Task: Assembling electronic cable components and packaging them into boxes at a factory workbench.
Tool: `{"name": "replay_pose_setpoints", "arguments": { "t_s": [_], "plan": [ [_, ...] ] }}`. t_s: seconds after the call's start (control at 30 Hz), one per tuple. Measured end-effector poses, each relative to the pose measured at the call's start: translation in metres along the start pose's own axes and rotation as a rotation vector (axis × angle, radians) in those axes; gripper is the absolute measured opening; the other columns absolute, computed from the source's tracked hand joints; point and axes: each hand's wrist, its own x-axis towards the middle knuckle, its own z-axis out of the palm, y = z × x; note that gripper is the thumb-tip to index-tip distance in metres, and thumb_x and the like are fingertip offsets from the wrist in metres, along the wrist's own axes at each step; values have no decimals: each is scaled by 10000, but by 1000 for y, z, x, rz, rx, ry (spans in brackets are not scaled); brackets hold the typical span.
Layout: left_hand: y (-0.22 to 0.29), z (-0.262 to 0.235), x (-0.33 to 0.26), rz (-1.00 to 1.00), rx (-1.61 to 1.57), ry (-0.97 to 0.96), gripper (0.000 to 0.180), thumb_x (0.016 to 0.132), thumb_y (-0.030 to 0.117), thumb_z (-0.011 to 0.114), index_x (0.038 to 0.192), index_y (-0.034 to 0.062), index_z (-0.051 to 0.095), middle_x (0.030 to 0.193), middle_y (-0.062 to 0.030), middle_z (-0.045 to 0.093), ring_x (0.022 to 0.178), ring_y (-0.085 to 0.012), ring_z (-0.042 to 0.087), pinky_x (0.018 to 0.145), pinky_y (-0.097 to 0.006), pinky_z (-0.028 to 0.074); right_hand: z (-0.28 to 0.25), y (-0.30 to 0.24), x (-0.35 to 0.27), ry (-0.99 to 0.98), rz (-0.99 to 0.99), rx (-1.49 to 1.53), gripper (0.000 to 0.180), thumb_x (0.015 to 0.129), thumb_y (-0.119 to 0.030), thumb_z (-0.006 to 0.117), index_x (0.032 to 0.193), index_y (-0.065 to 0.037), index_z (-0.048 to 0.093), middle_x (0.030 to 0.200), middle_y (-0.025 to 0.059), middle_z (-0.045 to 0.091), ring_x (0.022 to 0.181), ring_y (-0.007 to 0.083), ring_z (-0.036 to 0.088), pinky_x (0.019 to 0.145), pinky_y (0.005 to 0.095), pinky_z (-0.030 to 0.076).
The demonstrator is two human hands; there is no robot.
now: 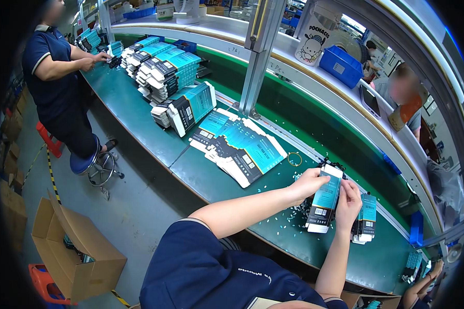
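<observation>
Box (pixel 325 201) gripped between both hands over the surface (pixel 288 248).
The left hand (pixel 308 184) has its thumb on the face; the right hand's (pixel 349 200) fingers hold the right edge, probably for steadiness. Flat cartons (pixel 242 147) lie fanned to the left, likely for easy picking.
</observation>
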Motion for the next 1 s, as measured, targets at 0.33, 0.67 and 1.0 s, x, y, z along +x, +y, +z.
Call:
{"name": "replay_pose_setpoints", "arguments": {
  "t_s": [0.33,0.67,1.0],
  "plan": [
    [-14,7,6,78,55,-24,220,905,153,555,1049,-13,563,965,-70,622,842,-103,592,692,-256,487,0,9,-7,23,244,358,143,808,28,631,940,81,645,1014,95,597,945,156,555,848,251,424],
    [-12,16,5,155,97,-162,259,927,108,521,1161,-4,538,1029,-55,615,922,-98,581,806,-257,484,-6,14,-1,63,296,613,262,831,39,595,1080,23,517,940,58,583,848,92,564,763,204,462],
    [-13,21,-2,153,185,-215,329,924,101,524,1237,0,503,1081,-57,609,977,-89,554,869,-257,440,0,8,-8,183,44,219,186,801,48,579,962,8,494,817,70,591,610,73,538,527,213,430]
  ]
}}
